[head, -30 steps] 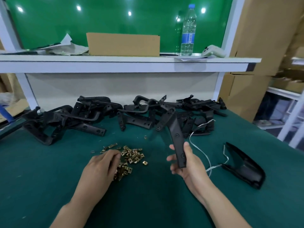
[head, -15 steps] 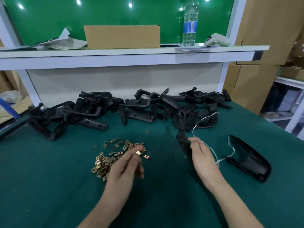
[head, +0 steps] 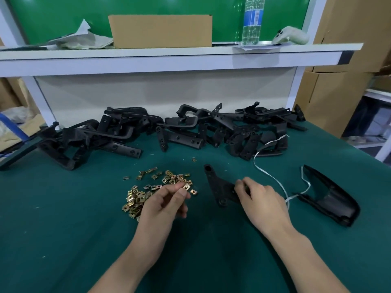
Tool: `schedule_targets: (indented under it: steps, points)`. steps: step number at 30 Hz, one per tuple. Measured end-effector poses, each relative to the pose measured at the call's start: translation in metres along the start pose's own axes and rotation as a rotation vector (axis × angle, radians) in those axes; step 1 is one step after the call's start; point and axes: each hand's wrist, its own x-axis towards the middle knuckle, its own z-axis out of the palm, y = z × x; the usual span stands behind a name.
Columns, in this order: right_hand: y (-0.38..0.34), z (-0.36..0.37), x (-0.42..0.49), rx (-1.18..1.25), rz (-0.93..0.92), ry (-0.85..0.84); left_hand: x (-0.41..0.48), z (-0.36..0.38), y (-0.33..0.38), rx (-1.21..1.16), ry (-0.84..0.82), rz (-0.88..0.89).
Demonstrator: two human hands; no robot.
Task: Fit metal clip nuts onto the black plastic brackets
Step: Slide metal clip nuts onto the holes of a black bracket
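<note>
A pile of brass-coloured clip nuts (head: 148, 189) lies on the green mat in front of me. My left hand (head: 167, 204) sits at the pile's right edge and pinches one clip nut (head: 186, 186) between thumb and fingertips. My right hand (head: 260, 201) grips a black plastic bracket (head: 218, 187) by its right end. The bracket lies low over the mat, its round end pointing away from me. Between the clip nut and the bracket there is a small gap. A long heap of black brackets (head: 169, 134) stretches across the back of the table.
A separate black moulded part (head: 330, 195) lies at the right with a white strap (head: 273, 176) curling beside it. A white shelf (head: 169, 58) above the heap carries a cardboard box (head: 160, 30), a water bottle (head: 251, 20) and papers. Cardboard cartons (head: 338, 92) stand at the right.
My left hand has picked a clip nut out of the pile and lifted it toward the middle. My right hand has lowered the bracket from upright down near the mat.
</note>
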Motion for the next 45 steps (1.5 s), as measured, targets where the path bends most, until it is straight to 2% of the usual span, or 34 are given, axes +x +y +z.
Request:
schedule_targets:
  steps: [7,18,22,28,33,36,38,39,41,43,45]
  points:
    - [0.0,0.002,-0.002,-0.035,-0.041,-0.011,0.002,-0.001,0.0,-0.055,-0.01,-0.028]
    - [-0.001,0.001,-0.003,-0.038,-0.055,-0.01,0.0,0.001,0.003,0.028,-0.036,-0.012]
    - [-0.002,0.0,-0.004,-0.043,-0.052,-0.01,-0.001,0.004,0.004,-0.01,-0.013,-0.032]
    - [-0.008,0.0,-0.006,-0.086,-0.08,-0.02,0.0,0.004,0.004,-0.212,-0.07,-0.124]
    - [-0.017,0.001,-0.01,-0.167,-0.082,-0.013,0.001,0.005,0.007,-0.18,-0.06,-0.125]
    - [-0.024,0.003,-0.012,-0.115,-0.166,0.089,0.002,0.006,0.005,-0.135,-0.046,-0.126]
    - [-0.03,0.004,-0.012,0.026,-0.266,0.161,0.002,0.006,0.004,-0.119,-0.059,-0.127]
    - [-0.033,0.005,-0.01,0.136,-0.301,0.152,0.002,0.006,0.004,-0.117,-0.069,-0.125]
    - [-0.039,0.008,-0.008,0.338,-0.33,0.02,0.001,0.006,0.005,-0.107,-0.101,-0.128]
    - [-0.041,0.013,-0.006,0.383,-0.336,-0.163,0.001,0.005,0.007,-0.099,-0.129,-0.134]
    - [-0.04,0.015,-0.006,0.385,-0.322,-0.244,0.001,0.005,0.008,-0.102,-0.146,-0.139]
